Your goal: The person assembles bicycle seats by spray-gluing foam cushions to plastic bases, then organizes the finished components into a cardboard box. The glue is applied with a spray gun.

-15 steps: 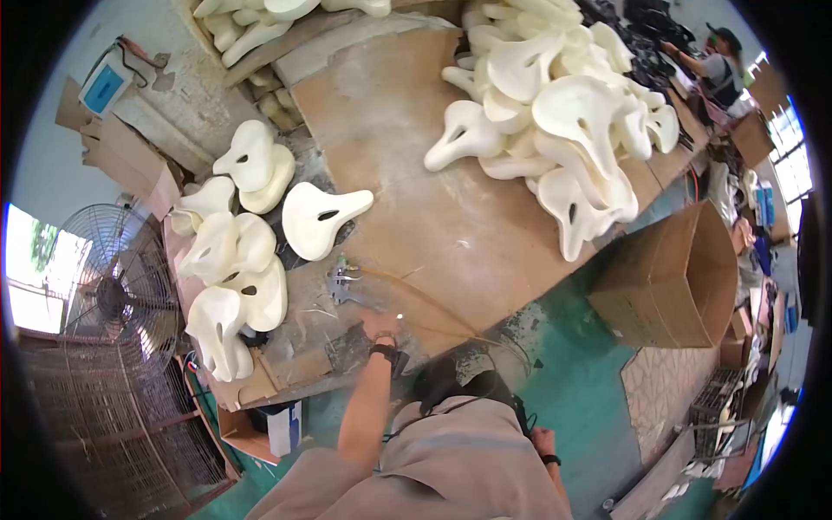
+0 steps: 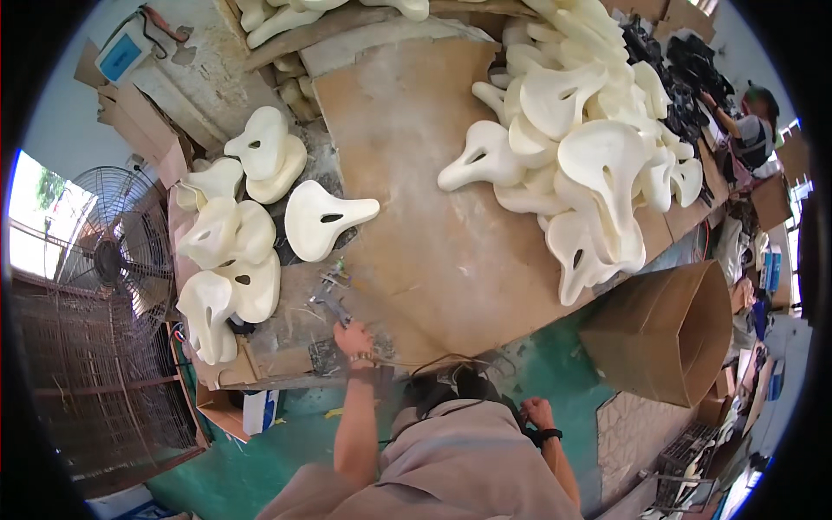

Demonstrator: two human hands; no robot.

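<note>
My left hand (image 2: 354, 339) reaches over the near edge of the table, its fingers curled at the lower end of a grey spray gun (image 2: 329, 298). The gun lies tilted on the worn tabletop. Just beyond it sits a single cream foam bicycle saddle (image 2: 308, 221) with a dark slot, its nose pointing right. My right hand (image 2: 538, 413) is down beside my right hip with the fingers curled in; whatever they may hold is hidden. Neither hand touches a saddle.
More foam saddles are stacked at the table's left edge (image 2: 260, 143), and a large heap (image 2: 598, 156) fills the right side. An open cardboard box (image 2: 641, 325) stands right of the table. A caged fan (image 2: 108, 260) is at left. Another person (image 2: 756, 130) works at far right.
My left hand has moved left to the spray gun's lower end, and the gun has shifted and turned slightly. My right hand has risen a little in view. The whole view has shifted.
</note>
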